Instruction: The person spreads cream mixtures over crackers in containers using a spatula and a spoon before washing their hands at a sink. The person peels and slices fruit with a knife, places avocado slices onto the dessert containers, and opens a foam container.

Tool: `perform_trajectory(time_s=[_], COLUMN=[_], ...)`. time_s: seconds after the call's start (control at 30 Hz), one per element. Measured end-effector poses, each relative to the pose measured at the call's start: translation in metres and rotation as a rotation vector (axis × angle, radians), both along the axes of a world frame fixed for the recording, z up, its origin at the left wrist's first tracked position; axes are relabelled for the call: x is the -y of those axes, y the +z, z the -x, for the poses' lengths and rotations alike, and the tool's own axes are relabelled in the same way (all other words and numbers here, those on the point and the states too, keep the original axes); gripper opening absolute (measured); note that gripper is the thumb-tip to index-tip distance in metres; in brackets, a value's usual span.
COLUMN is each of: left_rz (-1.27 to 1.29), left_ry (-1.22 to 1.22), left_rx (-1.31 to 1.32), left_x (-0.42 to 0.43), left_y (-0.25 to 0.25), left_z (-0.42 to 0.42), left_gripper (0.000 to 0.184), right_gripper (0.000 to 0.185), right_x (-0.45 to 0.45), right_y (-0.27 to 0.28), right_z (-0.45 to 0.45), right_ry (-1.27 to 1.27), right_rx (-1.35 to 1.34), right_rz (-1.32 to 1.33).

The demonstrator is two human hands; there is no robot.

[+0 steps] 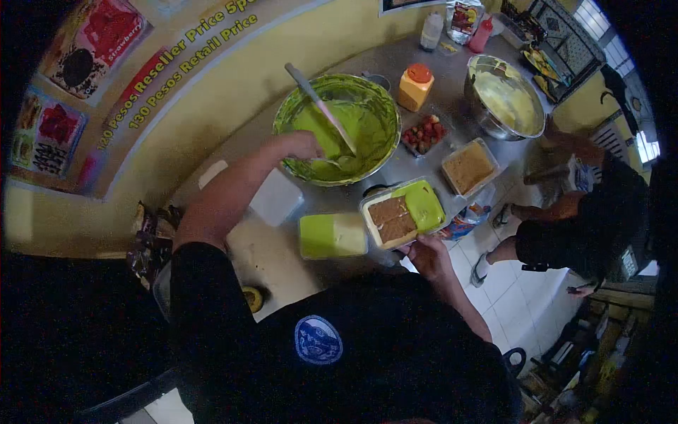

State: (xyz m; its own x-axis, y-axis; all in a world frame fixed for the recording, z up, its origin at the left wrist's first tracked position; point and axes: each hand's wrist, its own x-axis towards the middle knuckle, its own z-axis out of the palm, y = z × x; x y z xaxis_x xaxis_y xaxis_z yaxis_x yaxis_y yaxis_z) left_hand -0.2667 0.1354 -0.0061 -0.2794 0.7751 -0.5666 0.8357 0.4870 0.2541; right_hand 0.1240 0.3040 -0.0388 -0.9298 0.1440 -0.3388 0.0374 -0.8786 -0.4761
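Note:
My left hand (304,145) is closed around a spoon (342,162) whose head dips into the green cream inside a large steel bowl (284,111). A spatula (318,102) with a pale handle leans in the same bowl. My right hand (429,256) grips the near edge of a clear plastic tub (381,244), tilted a little. Inside it, brown crackers (393,219) cover one part and green cream (421,205) covers the other, with a pale layer at the edge. Beside it lies another tub (333,237), half green and half pale yellow.
Right of the bowl are strawberries (426,134), a tub of brown crumbs (469,168), an orange-lidded jar (415,86) and a steel bowl of pale cream (506,99). White lids (275,198) lie at left. Another person (586,219) stands at right near the table.

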Motion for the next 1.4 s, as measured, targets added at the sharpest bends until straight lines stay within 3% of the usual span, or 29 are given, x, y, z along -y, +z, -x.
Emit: perform_trajectory(time_s=[0.03, 0.07, 0.13, 0.27, 0.43, 0.57, 0.63, 0.67, 0.73, 0.83, 0.87, 0.93, 0.97, 1.03, 1.17, 1.23, 1.37, 1.4], left_rz=[-0.1, -0.102, -0.169, -0.369, -0.599, -0.752, -1.248, -1.244, -0.866, -1.078, -1.075, -0.756, -0.754, -0.961, -0.863, -0.667, -0.551, -0.396], left_ry=[-0.051, -0.063, 0.245, 0.419, 0.577, 0.396, 0.114, 0.11, -0.161, -0.114, -0.114, -0.14, -0.127, 0.053, 0.21, 0.134, 0.126, 0.097], left_rx=[0.181, 0.182, 0.513, 0.733, 0.558, 0.309, -0.148, -0.153, -0.623, -0.662, -0.656, -0.61, -0.612, -0.368, -0.312, -0.619, -0.685, -0.723], left_x=[-0.001, -0.002, 0.002, 0.009, 0.01, 0.016, 0.011, 0.012, 0.014, 0.013, 0.012, 0.012, 0.01, 0.005, -0.005, -0.012, -0.031, -0.033], left_y=[-0.008, -0.008, -0.01, -0.004, 0.087, 0.112, 0.11, 0.113, 0.118, 0.117, 0.117, 0.117, 0.113, 0.105, 0.07, 0.054, 0.037, 0.041], left_z=[0.001, 0.0, -0.01, -0.026, -0.084, -0.138, -0.175, -0.186, -0.201, -0.195, -0.195, -0.194, -0.191, -0.173, -0.102, -0.073, -0.05, -0.049], left_gripper=[0.029, 0.029, 0.035, 0.037, 0.036, 0.035, 0.032, 0.032, 0.037, 0.042, 0.042, 0.041, 0.041, 0.037, 0.035, 0.028, 0.022, 0.018], right_gripper=[0.06, 0.06, 0.06, 0.055, 0.054, 0.046, 0.044, 0.052, 0.06, 0.06, 0.061, 0.061, 0.062, 0.062, 0.055, 0.055, 0.055, 0.055], right_x=[0.0, 0.002, 0.005, 0.005, 0.0, 0.008, 0.007, 0.006, 0.005, 0.003, 0.002, 0.002, 0.003, 0.003, 0.003, 0.004, 0.0, -0.002], right_y=[0.002, 0.014, 0.021, 0.018, 0.006, 0.027, 0.03, 0.028, 0.028, 0.029, 0.027, 0.022, 0.023, 0.028, 0.013, 0.015, 0.015, 0.007], right_z=[-0.002, 0.0, 0.0, -0.002, 0.016, 0.031, 0.029, 0.031, 0.032, 0.039, 0.037, 0.036, 0.034, 0.036, 0.031, 0.03, 0.03, 0.03], right_ry=[-0.011, 0.005, 0.012, -0.012, -0.049, -0.022, -0.02, 0.015, 0.055, 0.058, 0.071, 0.094, 0.102, 0.124, 0.055, 0.003, 0.059, 0.059], right_rx=[0.002, -0.008, -0.015, -0.029, -0.047, -0.216, -0.264, -0.287, -0.305, -0.289, -0.279, -0.266, -0.27, -0.284, -0.247, -0.166, -0.131, -0.119], right_rz=[-0.002, -0.047, -0.094, -0.11, -0.008, -0.058, -0.063, -0.076, -0.085, -0.08, -0.074, -0.067, -0.052, -0.036, 0.023, 0.025, 0.0, -0.004])
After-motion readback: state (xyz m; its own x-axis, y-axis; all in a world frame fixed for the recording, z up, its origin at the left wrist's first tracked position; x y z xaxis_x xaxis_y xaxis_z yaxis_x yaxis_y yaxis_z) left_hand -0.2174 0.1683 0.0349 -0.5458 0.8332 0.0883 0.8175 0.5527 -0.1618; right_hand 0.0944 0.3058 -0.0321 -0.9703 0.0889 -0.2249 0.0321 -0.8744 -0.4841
